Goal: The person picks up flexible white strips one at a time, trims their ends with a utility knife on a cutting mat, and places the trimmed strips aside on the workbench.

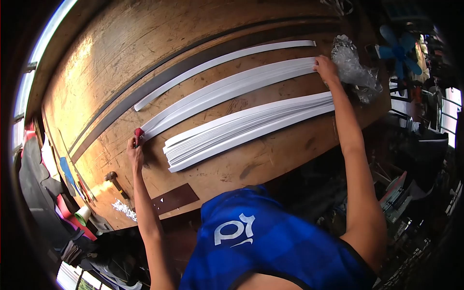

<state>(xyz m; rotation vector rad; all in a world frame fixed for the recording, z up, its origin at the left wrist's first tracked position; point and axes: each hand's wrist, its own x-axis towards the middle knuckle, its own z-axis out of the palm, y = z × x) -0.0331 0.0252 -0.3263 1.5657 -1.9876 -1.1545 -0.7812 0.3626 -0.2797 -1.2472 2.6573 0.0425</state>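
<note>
Three lots of long white strips lie on the wooden table. My left hand [135, 151] is closed around a small red object [139, 132] with a dark part, at the left end of the middle strips [222, 90]. What kind of thing it is cannot be made out. At the other end of those strips, my right hand [327, 68] pinches their tip. Nearer to me lies a thicker stack of strips [251, 128], its right end partly behind my right forearm. A single narrow strip [227, 64] lies farther back.
A hammer [116, 183], white scraps [124, 210] and a dark brown sheet [175, 199] lie near the front left. Crumpled clear plastic [355, 67] sits right of my right hand. A long dark strip [116, 116] runs across the wooden table [270, 157]. A blue fan [398, 50] stands beyond.
</note>
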